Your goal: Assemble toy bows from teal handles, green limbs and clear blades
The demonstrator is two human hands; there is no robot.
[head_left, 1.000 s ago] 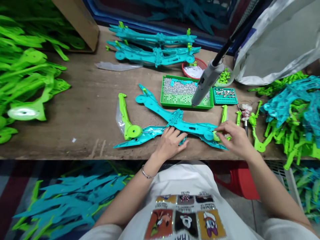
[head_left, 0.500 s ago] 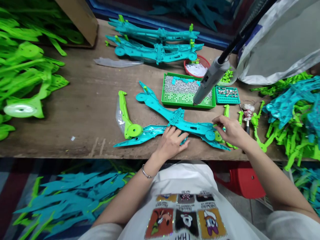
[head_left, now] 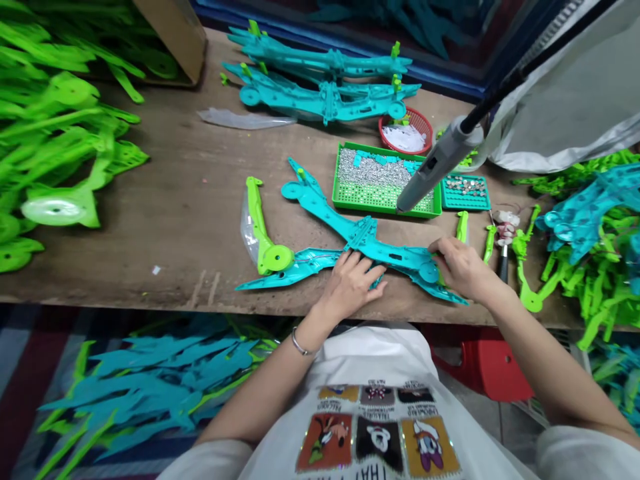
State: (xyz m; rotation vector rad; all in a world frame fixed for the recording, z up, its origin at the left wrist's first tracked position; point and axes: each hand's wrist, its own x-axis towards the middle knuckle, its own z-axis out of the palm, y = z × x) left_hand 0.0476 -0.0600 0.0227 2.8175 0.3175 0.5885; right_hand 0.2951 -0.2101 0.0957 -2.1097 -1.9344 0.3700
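Note:
A long turquoise plastic shell (head_left: 327,217) lies slantwise over a second turquoise shell (head_left: 313,265) near the table's front edge. My left hand (head_left: 353,287) holds the shells at their crossing, fingers bent over the edge and thumb lower down. At the right end of the upper shell, my right hand (head_left: 463,270) is closed in a pinch; its fingertips hide the small green peg seen there earlier. A similar green peg (head_left: 301,175) stands on the shell's left end. A lime-green arm piece (head_left: 257,223) with a round end rests on the lower shell's left part.
A green basket (head_left: 360,199) of small metal screws stands behind the shells, with a grey electric screwdriver (head_left: 435,170) hanging over it. A turquoise tray (head_left: 465,193) sits to its right. Green parts (head_left: 60,153) pile up at left; a mixed pile (head_left: 590,220) lies at right.
The whole view has shifted slightly right. My right fingertips have closed down on the shell's end, covering the green peg. My left hand keeps its place on the shells.

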